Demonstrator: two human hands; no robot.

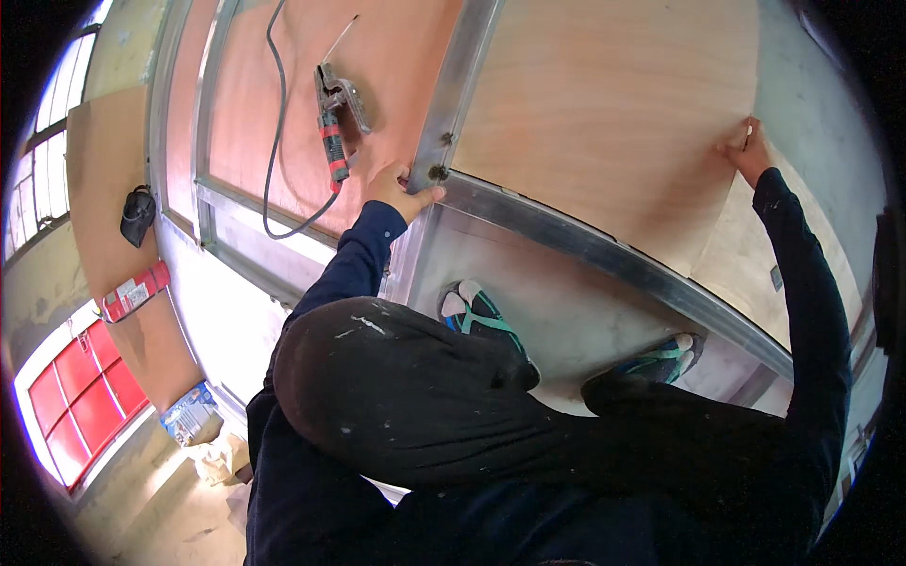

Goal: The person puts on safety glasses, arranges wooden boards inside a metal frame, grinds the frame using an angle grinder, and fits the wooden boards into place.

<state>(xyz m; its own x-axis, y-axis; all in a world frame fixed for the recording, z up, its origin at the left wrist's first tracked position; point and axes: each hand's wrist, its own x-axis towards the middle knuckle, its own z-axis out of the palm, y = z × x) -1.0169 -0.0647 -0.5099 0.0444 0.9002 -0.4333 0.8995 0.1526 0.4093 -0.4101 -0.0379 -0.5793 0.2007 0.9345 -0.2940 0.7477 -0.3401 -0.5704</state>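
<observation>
My left hand [406,193] is closed round the metal frame [448,94] at a corner joint, its thumb lying over the bar beside dark weld marks [438,173]. At the far right my right hand [748,154] pinches the edge of a thin plywood sheet [604,113], which lies against the frame's long lower bar [566,236]. Left of the joint, a welding electrode holder [332,141] with a red and black handle rests on a reddish plywood panel [250,104]. A thin rod [342,38] sticks out of its jaws, and a grey cable [279,123] loops from its handle.
My sandalled feet [486,325] are below the long bar, inside the framework. A paler board [755,255] lies beneath my right forearm. To the left are a red cylinder [137,291], a dark pouch-like object [139,216] and a blue-and-white bag [191,412].
</observation>
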